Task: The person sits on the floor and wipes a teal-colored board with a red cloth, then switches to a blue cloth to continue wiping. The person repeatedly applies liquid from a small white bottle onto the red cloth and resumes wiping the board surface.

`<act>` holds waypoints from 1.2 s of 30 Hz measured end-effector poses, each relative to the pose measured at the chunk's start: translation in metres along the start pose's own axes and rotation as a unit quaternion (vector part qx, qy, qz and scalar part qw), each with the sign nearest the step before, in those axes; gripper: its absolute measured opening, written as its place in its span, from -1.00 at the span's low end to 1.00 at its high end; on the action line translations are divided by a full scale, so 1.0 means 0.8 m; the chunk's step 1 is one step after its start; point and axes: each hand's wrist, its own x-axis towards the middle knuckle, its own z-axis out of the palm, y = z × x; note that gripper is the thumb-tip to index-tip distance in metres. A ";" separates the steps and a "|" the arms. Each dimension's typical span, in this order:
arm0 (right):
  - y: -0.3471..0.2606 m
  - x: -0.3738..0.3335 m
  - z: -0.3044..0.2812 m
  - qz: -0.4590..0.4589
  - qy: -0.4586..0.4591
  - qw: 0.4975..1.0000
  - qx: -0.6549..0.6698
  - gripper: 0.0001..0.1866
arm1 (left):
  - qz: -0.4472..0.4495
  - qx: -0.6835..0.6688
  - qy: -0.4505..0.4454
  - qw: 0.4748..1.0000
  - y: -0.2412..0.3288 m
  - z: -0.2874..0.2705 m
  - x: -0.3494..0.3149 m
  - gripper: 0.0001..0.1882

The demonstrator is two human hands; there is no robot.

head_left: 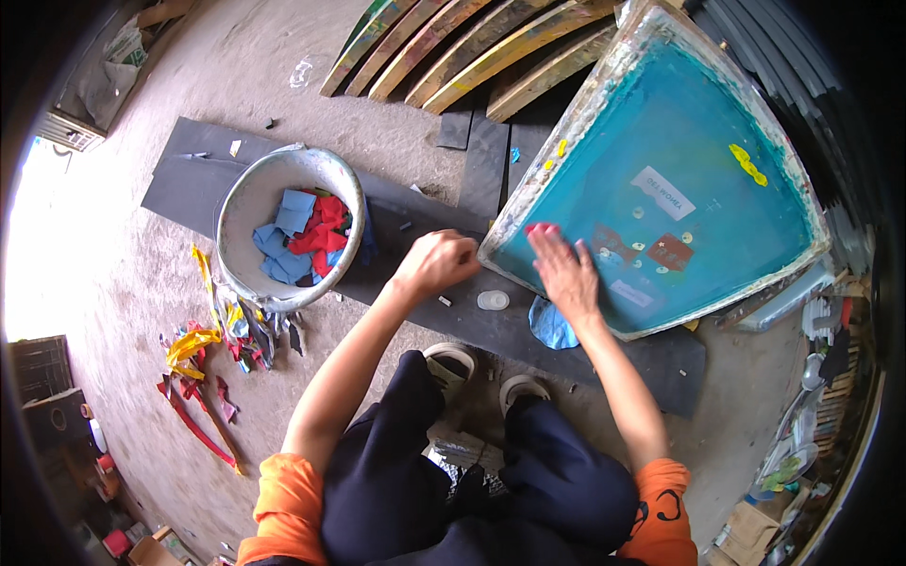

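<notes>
A silk-screen frame (703, 198) with teal mesh and a paint-crusted rim lies tilted at the right. My right hand (568, 275) rests with its fingers stretched out over the mesh near the frame's near-left side. A small red bit (541, 229) shows at its fingertips; whether it is cloth or paint is unclear. My left hand (439, 262) is curled into a fist just left of the frame's corner; anything inside it is hidden. Brown printed patches (670, 252), white labels (663, 192) and a yellow smear (747, 165) mark the mesh.
A paint-stained bucket (236, 247) with red and blue cloth scraps (321, 224) stands at the left on a dark board (179, 184). Colourful scraps (193, 349) litter the floor beside it. Below my right hand lies a blue cloth (550, 324). Curved wooden frames (453, 57) are stacked at the back.
</notes>
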 end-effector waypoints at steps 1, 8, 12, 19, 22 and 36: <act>0.009 0.028 -0.021 0.060 0.014 0.996 0.067 -0.40 | -0.052 0.029 -0.008 0.998 -0.012 -0.003 -0.018 -0.82; -0.048 0.017 -0.003 -0.095 -0.022 0.994 0.052 -0.30 | -0.142 0.041 -0.021 0.989 -0.060 0.024 -0.052 -0.90; -0.023 -0.068 0.022 -0.167 -0.069 0.983 -0.037 -0.28 | -0.220 -0.015 -0.016 0.975 -0.045 0.002 -0.032 -0.88; 0.047 0.045 -0.053 0.198 0.083 0.959 0.187 -0.37 | -0.158 -0.125 0.055 0.978 -0.049 0.023 -0.010 -0.83; 0.013 0.022 -0.012 0.083 0.034 0.988 0.127 -0.35 | -0.125 -0.165 0.054 0.977 -0.029 0.026 0.020 -0.79; 0.073 0.021 -0.043 0.271 0.123 0.940 0.169 -0.32 | -0.115 -0.384 0.019 0.916 0.013 0.055 0.060 -0.53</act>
